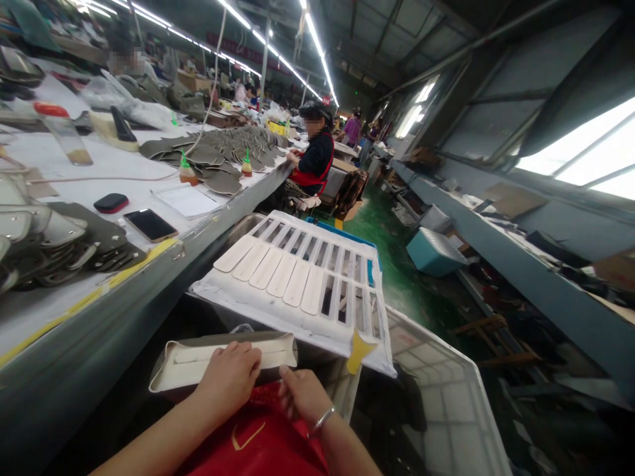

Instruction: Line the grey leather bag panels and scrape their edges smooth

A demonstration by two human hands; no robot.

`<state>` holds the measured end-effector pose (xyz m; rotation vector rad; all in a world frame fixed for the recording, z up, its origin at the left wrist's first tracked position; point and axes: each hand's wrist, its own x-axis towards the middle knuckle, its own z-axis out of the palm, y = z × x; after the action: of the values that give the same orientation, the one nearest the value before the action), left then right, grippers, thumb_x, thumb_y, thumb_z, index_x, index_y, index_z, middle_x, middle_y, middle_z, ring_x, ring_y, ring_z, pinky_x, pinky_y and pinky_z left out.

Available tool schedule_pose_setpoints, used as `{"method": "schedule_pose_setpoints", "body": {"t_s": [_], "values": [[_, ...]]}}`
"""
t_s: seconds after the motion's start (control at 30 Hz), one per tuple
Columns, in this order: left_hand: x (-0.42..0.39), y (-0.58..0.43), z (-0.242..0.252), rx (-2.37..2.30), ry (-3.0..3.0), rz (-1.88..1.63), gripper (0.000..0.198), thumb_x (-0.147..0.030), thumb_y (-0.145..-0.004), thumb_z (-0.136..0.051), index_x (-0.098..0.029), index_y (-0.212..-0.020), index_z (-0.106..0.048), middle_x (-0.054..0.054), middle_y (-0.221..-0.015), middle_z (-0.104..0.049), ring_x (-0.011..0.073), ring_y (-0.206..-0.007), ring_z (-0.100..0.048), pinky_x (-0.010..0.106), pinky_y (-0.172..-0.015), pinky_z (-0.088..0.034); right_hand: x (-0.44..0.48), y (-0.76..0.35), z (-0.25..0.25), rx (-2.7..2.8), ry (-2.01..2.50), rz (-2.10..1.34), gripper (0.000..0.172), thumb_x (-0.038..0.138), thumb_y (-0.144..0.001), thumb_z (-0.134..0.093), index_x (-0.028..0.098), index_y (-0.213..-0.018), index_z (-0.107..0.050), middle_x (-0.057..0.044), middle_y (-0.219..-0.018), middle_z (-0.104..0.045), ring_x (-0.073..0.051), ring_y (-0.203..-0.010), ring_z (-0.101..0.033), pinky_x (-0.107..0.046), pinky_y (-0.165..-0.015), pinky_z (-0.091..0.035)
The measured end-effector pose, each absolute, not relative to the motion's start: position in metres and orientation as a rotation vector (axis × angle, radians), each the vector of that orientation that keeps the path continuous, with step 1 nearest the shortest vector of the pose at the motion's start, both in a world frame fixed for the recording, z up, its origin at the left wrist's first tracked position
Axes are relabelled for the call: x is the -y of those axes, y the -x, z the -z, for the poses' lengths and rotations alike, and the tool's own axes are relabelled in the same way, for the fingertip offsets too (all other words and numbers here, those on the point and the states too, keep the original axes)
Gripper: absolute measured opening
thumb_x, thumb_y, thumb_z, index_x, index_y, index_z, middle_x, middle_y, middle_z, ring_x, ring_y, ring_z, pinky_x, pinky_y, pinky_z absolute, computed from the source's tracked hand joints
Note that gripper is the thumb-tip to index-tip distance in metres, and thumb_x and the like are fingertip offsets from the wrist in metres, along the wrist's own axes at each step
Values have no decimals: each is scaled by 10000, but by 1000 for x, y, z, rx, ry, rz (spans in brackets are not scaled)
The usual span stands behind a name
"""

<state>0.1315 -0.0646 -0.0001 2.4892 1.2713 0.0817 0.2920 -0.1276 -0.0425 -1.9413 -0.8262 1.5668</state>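
My left hand (229,379) lies closed over the near edge of a flat grey shoe-upper piece with a white border (198,360), gripping it above my red apron (258,436). My right hand (302,395), a bracelet on its wrist, pinches the same piece at its right end. Just beyond stands a white slotted rack (342,291) holding several pale strips (278,271) side by side, with a yellow tab (358,350) at its near edge.
A long grey workbench (99,291) runs along the left with stacked upper pieces (44,244), a phone (149,225), a red-black case (111,202) and glue bottles (187,170). A seated person (313,155) works further down. A white crate (436,396) sits to my right.
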Motion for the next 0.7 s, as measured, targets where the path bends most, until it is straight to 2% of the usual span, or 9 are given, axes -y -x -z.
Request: {"method": "schedule_pose_setpoints", "body": {"t_s": [0.13, 0.27, 0.37, 0.47, 0.6, 0.7], "values": [[62, -131, -1, -1270, -2501, -89, 196, -180, -818, -404, -187, -784, -597, 71, -855, -626, 270, -850, -544, 394, -685, -365, 125, -275, 39, 478, 1753, -1753, 478, 482, -888, -380, 94, -683, -568, -73, -536, -592, -98, -382, -523, -168, -371, -350], [59, -132, 0, -1259, -2534, -94, 199, -171, -820, -410, -182, -792, -606, 82, -850, -628, 290, -859, -541, 425, -709, -365, 119, -259, 36, 260, 1634, -1762, 467, 470, -889, -417, 59, -727, -571, -118, -589, -624, -112, -399, -560, -161, -376, -374], [56, -124, 5, -1255, -2514, -150, 169, -184, -826, -431, -170, -832, -600, 88, -872, -617, 276, -883, -528, 417, -759, -374, 113, -251, 35, 224, 1602, -1748, 489, 513, -856, -465, 52, -736, -575, -111, -590, -620, -122, -414, -573, -165, -379, -386], [51, -106, 8, -1285, -2407, -198, 150, -193, -818, -465, -152, -920, -568, 86, -921, -595, 226, -886, -528, 352, -797, -391, 108, -246, 36, 191, 1618, -1713, 506, 526, -847, -472, 44, -737, -579, -95, -576, -610, -113, -403, -565, -167, -377, -389], [46, -87, 8, -1260, -2421, -86, 200, -219, -861, -398, -173, -792, -580, 73, -854, -585, 225, -819, -537, 356, -725, -394, 105, -240, 38, 182, 1608, -1694, 504, 536, -837, -481, 51, -739, -573, -99, -601, -618, -111, -423, -572, -174, -399, -400], [44, -86, 7, -1288, -2443, -65, 238, -209, -865, -370, -172, -780, -590, 86, -854, -591, 241, -827, -537, 379, -713, -386, 103, -233, 41, 197, 1595, -1699, 531, 580, -782, -530, 54, -727, -575, -103, -609, -619, -119, -443, -576, -190, -425, -407]]}}
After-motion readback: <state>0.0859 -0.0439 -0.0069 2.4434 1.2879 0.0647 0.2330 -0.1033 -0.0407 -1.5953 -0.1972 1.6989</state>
